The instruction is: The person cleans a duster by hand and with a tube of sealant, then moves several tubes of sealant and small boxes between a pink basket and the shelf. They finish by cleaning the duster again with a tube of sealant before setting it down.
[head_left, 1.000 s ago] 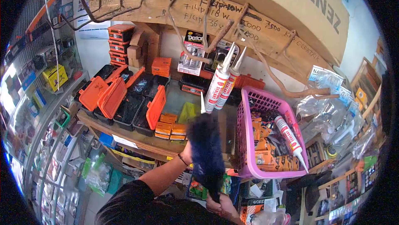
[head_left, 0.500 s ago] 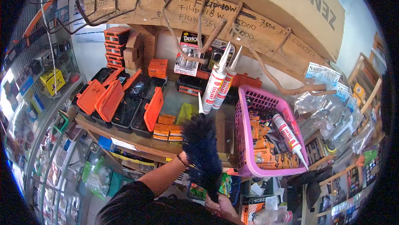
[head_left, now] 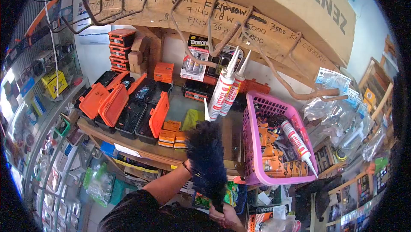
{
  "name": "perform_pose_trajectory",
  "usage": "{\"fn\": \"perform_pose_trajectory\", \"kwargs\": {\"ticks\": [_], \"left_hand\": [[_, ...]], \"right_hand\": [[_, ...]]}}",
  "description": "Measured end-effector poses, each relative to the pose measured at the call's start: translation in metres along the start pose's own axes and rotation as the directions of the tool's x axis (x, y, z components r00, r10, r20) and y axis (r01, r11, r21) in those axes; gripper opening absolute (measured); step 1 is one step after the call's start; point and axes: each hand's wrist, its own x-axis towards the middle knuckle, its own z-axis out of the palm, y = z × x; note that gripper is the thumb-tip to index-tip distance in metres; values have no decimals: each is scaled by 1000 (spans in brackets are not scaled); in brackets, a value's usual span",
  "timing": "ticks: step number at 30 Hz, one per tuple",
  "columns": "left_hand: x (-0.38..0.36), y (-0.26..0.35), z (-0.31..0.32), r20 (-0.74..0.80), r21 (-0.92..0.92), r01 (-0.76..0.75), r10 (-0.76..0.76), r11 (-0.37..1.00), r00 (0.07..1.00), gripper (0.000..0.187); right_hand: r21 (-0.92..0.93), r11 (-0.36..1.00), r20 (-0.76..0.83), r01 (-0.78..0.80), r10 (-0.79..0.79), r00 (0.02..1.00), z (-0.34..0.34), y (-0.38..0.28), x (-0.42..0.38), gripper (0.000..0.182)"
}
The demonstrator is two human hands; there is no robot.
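My right hand [head_left: 227,217] is closed around the handle end of a dark feather duster [head_left: 207,159], at the bottom of the view. The duster points up and away over the shelf's front edge. My left forearm [head_left: 168,186] reaches in from the lower left, and the left hand is hidden behind the feathers. A white nozzle [head_left: 206,111] sticks up just above the duster's tip; what it belongs to is covered. Behind it stand two upright sealant tubes [head_left: 223,92]. Small orange boxes [head_left: 168,137] and a yellow-green packet [head_left: 192,119] lie left of the tip.
Open black boxes with orange lids [head_left: 113,103] fill the shelf's left side. A pink basket [head_left: 250,155] with a sealant tube [head_left: 295,140] and small boxes stands right. Metal hooks [head_left: 227,39] project from the wooden beam [head_left: 158,7] above. A glass cabinet [head_left: 43,146] is left.
The view has shifted very slightly. The duster has tilted a little, its tip moving slightly left. My right hand keeps its hold on the handle.
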Motion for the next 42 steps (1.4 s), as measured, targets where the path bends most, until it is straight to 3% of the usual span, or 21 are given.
{"fn": "perform_pose_trajectory", "kwargs": {"ticks": [2,3,6,8,14,15,16,18,20,22,24,25,26,28,30,32,34,38,40,41,42], "left_hand": [[-3,-3,-1,-14,-482,317,-369,817,929,40],[-5,-2,-9,349,-874,441,-367,206,862,41],[2,52,2,378,-889,441,-350,121,857,58],[4,54,5,285,-865,434,-467,252,837,69],[-5,17,-9,448,-883,469,-306,-6,840,55],[-5,-30,-15,359,-842,424,-239,333,902,45],[0,-5,-7,474,-877,476,-52,69,879,41],[-6,-30,-17,398,-862,444,-214,245,892,47],[4,63,4,444,-874,486,-389,11,807,53],[2,63,6,277,-898,386,-414,208,867,59],[3,56,3,453,-865,496,-311,74,836,57],[2,46,-1,483,-868,495,-274,-29,831,55],[-1,29,-2,382,-877,446,-305,179,873,54],[-3,21,-4,411,-883,457,-297,104,862,57],[-2,49,1,460,-884,465,-277,-53,843,62],[3,68,9,351,-889,434,-394,143,849,64],[4,68,9,409,-882,461,-327,97,852,63],[-3,26,-3,502,-864,494,-106,-94,858,61],[-5,29,2,149,-722,367,-386,586,910,59],[-6,48,-2,360,-902,414,-319,119,877,58],[0,53,0,358,-890,432,-362,146,861,60]], "right_hand": [[98,995,19,-17,16,1000,11,-8,-1,24],[170,985,43,11,-18,999,14,-13,-1,22],[342,939,-66,23,0,998,13,-19,-7,19],[430,901,147,60,-135,980,6,-21,-3,26],[282,959,186,27,-82,979,15,-10,1,22],[182,982,55,-49,40,998,16,-7,1,23],[93,986,-87,-140,148,985,17,-4,1,24],[126,991,15,-42,40,999,19,-9,2,25],[390,919,114,65,-118,986,11,-13,1,23],[435,897,116,70,-134,984,16,-16,-2,21],[247,968,-314,38,43,948,20,-11,-3,19],[304,952,207,20,-87,975,-15,14,4,18],[305,952,205,22,-89,975,-5,9,1,18],[175,980,-184,-92,124,975,16,-2,-7,17],[265,964,-73,-6,26,997,14,-11,-5,18],[367,928,18,62,-74,997,13,-18,-5,19],[367,927,120,80,-133,984,13,-22,-5,21],[116,993,74,4,-12,997,9,-15,-6,22],[147,989,24,-19,15,1000,5,-16,-6,21],[251,968,123,22,-55,991,4,-21,-5,20],[356,933,213,51,-133,968,3,-24,-3,20]]}}
